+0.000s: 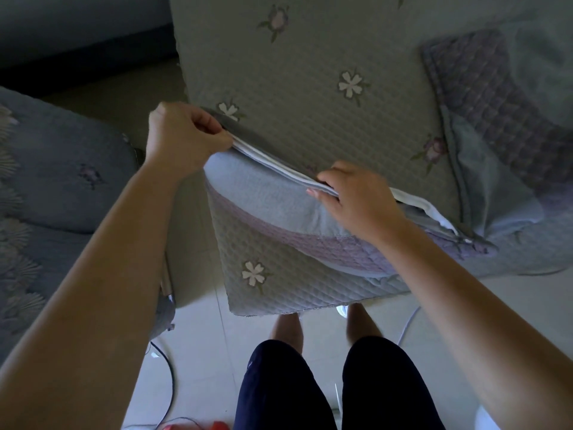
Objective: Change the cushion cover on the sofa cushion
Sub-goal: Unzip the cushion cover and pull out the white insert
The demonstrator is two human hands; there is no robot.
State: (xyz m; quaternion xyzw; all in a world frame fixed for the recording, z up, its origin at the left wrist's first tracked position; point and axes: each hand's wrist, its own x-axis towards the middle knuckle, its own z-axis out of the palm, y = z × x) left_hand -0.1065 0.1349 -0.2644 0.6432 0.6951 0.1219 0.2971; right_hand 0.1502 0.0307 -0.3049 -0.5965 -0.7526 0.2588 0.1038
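Note:
A sofa cushion point(263, 200) lies at the front edge of the sofa seat, dressed in a blue-grey quilted cushion cover point(297, 268) with a lilac band and a white embroidered flower. Along its far edge the cover's opening gapes, and the white inner cushion point(415, 201) shows through it. My left hand point(183, 135) pinches the cover's edge at the left corner of the opening. My right hand point(353, 197) grips the same edge near the middle, its fingers tucked under the fabric.
The quilted, flower-patterned sofa seat point(310, 72) fills the far side. A second purple checked cover or cushion point(483, 97) lies at the right. Another upholstered seat point(55, 187) stands at the left. My legs are on a tiled floor point(198, 352) crossed by cables.

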